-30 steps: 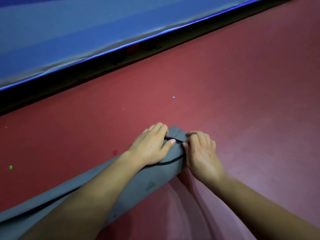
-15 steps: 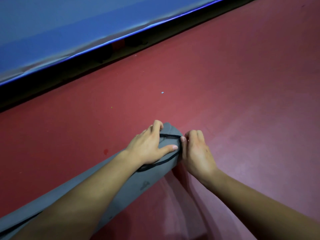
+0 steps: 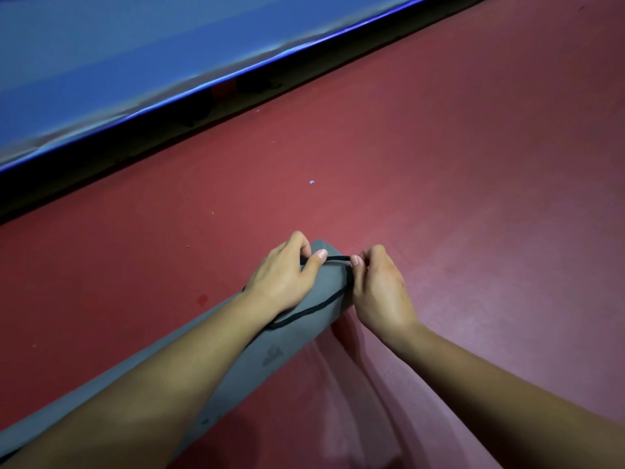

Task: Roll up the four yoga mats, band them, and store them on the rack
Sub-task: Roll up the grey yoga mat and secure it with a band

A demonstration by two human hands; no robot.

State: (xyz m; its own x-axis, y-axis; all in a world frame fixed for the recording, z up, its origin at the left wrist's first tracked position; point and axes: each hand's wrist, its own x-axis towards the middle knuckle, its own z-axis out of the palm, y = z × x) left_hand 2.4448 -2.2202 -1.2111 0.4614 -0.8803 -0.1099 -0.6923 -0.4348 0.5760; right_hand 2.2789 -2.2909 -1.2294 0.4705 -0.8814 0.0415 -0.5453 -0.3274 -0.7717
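Observation:
A rolled grey yoga mat (image 3: 270, 360) lies on the red floor, running from the lower left up to the middle of the view. A thin black band (image 3: 306, 311) loops over its far end. My left hand (image 3: 287, 275) lies on top of that end, its fingers curled over the roll and its thumb on the band. My right hand (image 3: 375, 286) is beside the end of the roll and pinches the band between thumb and fingers. Both forearms cover much of the mat. No other mats and no rack are in view.
A blue padded surface (image 3: 135, 55) with a bright blue edge runs along the top left, with a dark gap beneath it. Red floor (image 3: 473, 164) spreads to the right and behind the mat, with a few small specks on it.
The band has slid further over the mat's end. My left thumb has shifted up to the band near the end, and my right hand now pinches it at the top.

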